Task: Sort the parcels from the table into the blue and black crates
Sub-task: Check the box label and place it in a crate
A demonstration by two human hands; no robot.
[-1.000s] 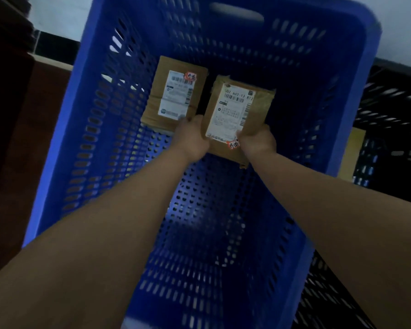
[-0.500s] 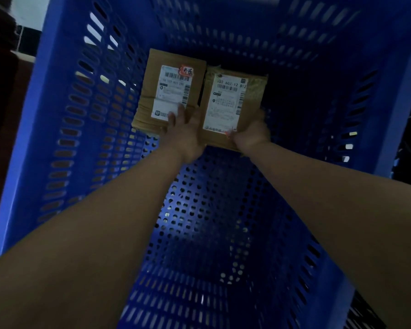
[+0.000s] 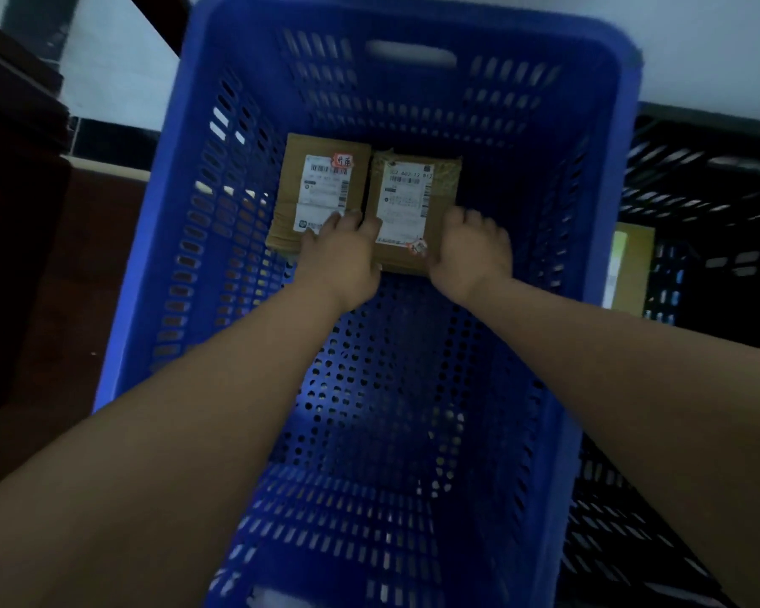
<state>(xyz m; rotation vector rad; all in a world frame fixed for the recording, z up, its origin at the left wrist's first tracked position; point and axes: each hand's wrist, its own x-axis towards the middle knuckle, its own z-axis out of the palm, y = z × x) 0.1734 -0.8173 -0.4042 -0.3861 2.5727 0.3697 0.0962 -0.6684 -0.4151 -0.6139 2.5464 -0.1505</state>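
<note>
Head view: both arms reach deep into the blue crate (image 3: 159, 239), where two parcels lie side by side on its floor at the far end. The left hand (image 3: 341, 256) rests with straight fingers across both parcels' near edges. The right hand (image 3: 472, 252) grasps the right parcel (image 3: 406, 199), beside the left parcel (image 3: 321, 186). The black crate (image 3: 698, 190) stands to the right.

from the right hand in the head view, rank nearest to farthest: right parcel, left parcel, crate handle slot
1. Right parcel: under the right hand.
2. Left parcel: beyond it, to the left.
3. Handle slot: high in the blue crate's far wall.
</note>
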